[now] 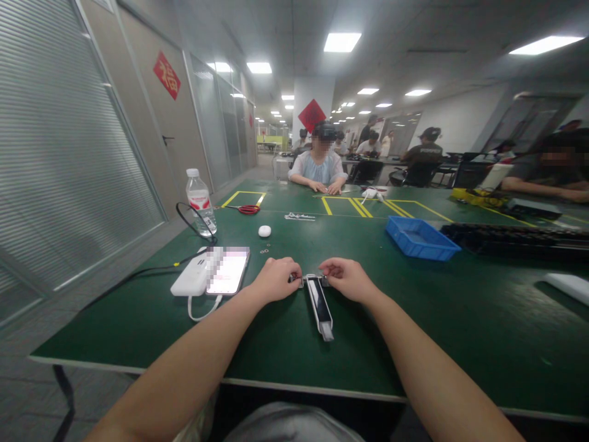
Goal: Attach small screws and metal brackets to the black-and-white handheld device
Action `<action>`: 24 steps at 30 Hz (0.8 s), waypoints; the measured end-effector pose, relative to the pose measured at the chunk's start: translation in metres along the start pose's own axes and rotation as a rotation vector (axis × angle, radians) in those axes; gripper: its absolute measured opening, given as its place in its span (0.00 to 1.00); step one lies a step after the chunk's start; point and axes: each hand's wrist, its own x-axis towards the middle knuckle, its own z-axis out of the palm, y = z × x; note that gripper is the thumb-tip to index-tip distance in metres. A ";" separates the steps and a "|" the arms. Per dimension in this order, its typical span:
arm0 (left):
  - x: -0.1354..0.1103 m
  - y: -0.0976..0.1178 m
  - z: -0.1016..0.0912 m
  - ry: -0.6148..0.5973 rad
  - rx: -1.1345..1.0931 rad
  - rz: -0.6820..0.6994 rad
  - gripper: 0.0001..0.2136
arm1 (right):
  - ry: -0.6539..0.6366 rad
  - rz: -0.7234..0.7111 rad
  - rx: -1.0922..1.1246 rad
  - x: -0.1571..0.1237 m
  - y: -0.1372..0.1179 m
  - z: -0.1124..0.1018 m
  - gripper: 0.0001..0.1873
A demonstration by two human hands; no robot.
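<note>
In front of me on the green table (359, 350) lies a narrow white-edged piece (319, 299) with a glossy dark face. A pale tab sticks out of its near end. Across its far end runs a small shiny metal part (313, 277). My left hand (275, 281) is closed at the left end of this metal part, thumb and fingers pinched together. On the opposite side my right hand (348, 279) pinches the right end, its fingers curled. The fingertips partly cover the metal part, so its full shape is hidden.
To the left are a phone (232, 273), a white power bank (189, 279) with a cable, and a water bottle (199, 205). Beyond my hands lie small rings (264, 251), a white case (264, 231) and red-handled scissors (249, 209). A blue tray (421, 239) stands right. Someone sits opposite.
</note>
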 end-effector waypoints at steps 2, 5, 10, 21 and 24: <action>0.000 0.000 0.001 0.006 -0.005 0.007 0.07 | -0.006 0.002 0.006 0.000 0.000 0.000 0.15; 0.000 -0.001 0.001 0.013 -0.012 0.013 0.07 | -0.009 0.003 0.024 0.000 0.001 0.001 0.15; 0.000 -0.001 0.000 0.009 -0.013 0.008 0.07 | 0.025 -0.012 -0.037 0.000 0.004 0.001 0.15; 0.001 0.001 0.000 0.001 0.000 0.008 0.07 | 0.003 0.020 -0.003 0.001 0.006 0.001 0.16; 0.001 0.000 0.000 0.007 0.001 0.012 0.07 | -0.009 0.023 -0.012 0.001 0.008 0.001 0.14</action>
